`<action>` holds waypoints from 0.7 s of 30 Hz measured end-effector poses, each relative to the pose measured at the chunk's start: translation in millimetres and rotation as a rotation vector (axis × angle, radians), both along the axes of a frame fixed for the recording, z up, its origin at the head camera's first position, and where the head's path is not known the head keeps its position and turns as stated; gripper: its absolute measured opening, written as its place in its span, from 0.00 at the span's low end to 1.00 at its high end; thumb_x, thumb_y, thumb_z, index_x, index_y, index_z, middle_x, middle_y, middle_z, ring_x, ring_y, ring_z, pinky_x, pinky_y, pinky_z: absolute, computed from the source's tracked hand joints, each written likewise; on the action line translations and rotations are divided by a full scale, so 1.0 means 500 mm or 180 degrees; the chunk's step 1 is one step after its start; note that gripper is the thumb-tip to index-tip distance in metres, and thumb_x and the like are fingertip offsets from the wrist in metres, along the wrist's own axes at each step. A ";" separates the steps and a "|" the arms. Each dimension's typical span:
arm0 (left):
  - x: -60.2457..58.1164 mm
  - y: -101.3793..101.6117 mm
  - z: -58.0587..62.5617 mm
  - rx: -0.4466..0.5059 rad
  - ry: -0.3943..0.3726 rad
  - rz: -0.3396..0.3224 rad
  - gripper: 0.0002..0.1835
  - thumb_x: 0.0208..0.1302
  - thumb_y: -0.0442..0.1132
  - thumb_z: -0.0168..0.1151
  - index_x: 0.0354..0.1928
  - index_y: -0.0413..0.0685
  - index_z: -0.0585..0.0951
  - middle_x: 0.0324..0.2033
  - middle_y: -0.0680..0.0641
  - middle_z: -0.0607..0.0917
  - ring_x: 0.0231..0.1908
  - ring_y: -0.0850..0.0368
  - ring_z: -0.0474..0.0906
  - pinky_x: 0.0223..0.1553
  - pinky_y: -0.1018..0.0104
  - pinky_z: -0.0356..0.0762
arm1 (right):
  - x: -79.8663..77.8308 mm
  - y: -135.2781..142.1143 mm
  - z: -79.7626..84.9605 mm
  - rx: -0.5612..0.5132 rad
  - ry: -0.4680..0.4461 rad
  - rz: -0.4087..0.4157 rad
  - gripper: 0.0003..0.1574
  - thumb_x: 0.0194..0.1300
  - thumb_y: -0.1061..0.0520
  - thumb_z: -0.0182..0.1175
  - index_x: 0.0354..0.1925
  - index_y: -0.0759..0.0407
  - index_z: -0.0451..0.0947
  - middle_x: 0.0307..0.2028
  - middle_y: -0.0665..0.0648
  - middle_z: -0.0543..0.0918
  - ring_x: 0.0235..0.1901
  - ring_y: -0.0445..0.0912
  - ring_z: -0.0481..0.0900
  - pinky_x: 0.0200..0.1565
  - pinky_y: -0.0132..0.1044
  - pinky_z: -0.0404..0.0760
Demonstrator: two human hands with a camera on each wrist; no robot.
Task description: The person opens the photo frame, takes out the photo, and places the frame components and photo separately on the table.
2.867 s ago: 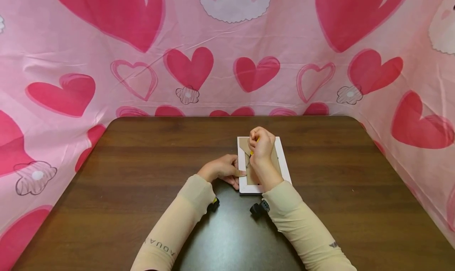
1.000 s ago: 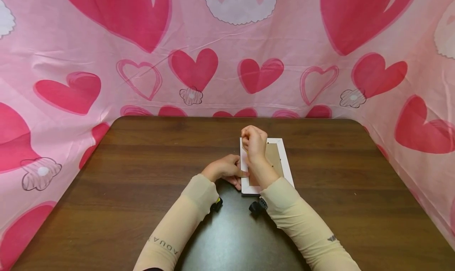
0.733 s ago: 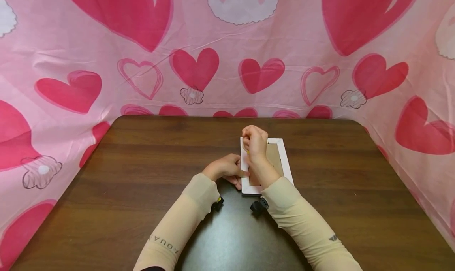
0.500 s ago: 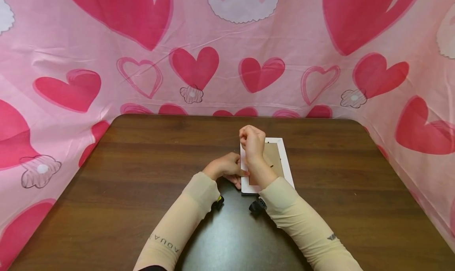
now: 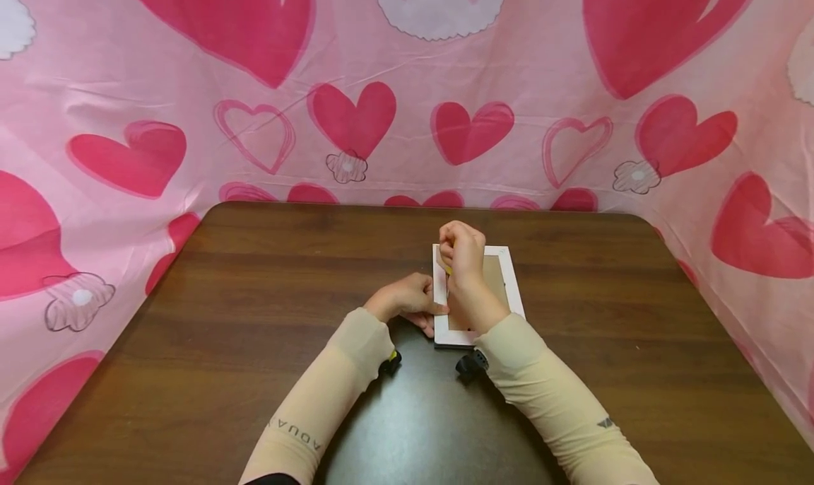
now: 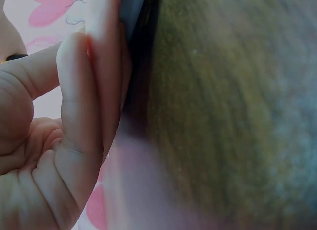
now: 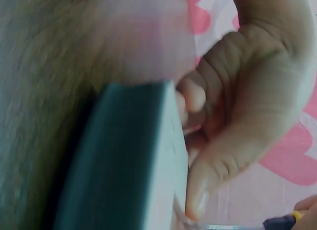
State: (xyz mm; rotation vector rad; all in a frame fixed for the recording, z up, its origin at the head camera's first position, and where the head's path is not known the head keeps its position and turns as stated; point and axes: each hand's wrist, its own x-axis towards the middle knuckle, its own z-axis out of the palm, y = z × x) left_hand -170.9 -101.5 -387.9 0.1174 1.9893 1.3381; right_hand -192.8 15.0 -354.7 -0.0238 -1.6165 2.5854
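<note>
A white picture frame [image 5: 511, 276] lies back side up on the table, its brown backing board [image 5: 494, 276] facing me. My left hand [image 5: 410, 297] grips the frame's left edge, thumb on top and fingers along the side. The right wrist view shows that thumb [image 7: 200, 195] lying on the white rim. My right hand [image 5: 467, 255] is curled round a screwdriver [image 7: 282, 223] with a black and yellow handle, above the left part of the backing. Its metal shaft reaches toward the inner edge of the frame, close to the left thumb. Right hand and forearm hide part of the backing.
The brown wooden table [image 5: 286, 273] extends around the frame on all sides. A pink curtain [image 5: 407, 167] with hearts hangs behind it and at both sides. Small dark tabs [image 5: 505, 284] show along the backing's edge.
The right hand moved left along the frame, then shifted slightly back to the right over the last half second. The left hand keeps its grip, and the frame stays in place.
</note>
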 end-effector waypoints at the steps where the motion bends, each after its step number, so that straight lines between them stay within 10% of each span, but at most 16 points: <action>1: 0.001 0.000 -0.001 0.0017 -0.0031 0.0027 0.14 0.66 0.34 0.65 0.30 0.41 0.68 0.14 0.43 0.81 0.13 0.59 0.81 0.17 0.72 0.77 | -0.001 0.006 -0.001 -0.0025 -0.0014 0.0043 0.20 0.58 0.68 0.41 0.14 0.58 0.68 0.06 0.44 0.58 0.08 0.33 0.49 0.12 0.26 0.45; 21: 0.004 0.003 -0.008 0.0101 -0.0082 0.0099 0.15 0.66 0.33 0.64 0.30 0.41 0.67 0.14 0.43 0.80 0.13 0.59 0.80 0.16 0.72 0.76 | -0.012 0.055 0.007 -0.0437 -0.0400 0.0215 0.21 0.58 0.68 0.36 0.13 0.57 0.65 0.07 0.46 0.60 0.09 0.37 0.49 0.12 0.25 0.47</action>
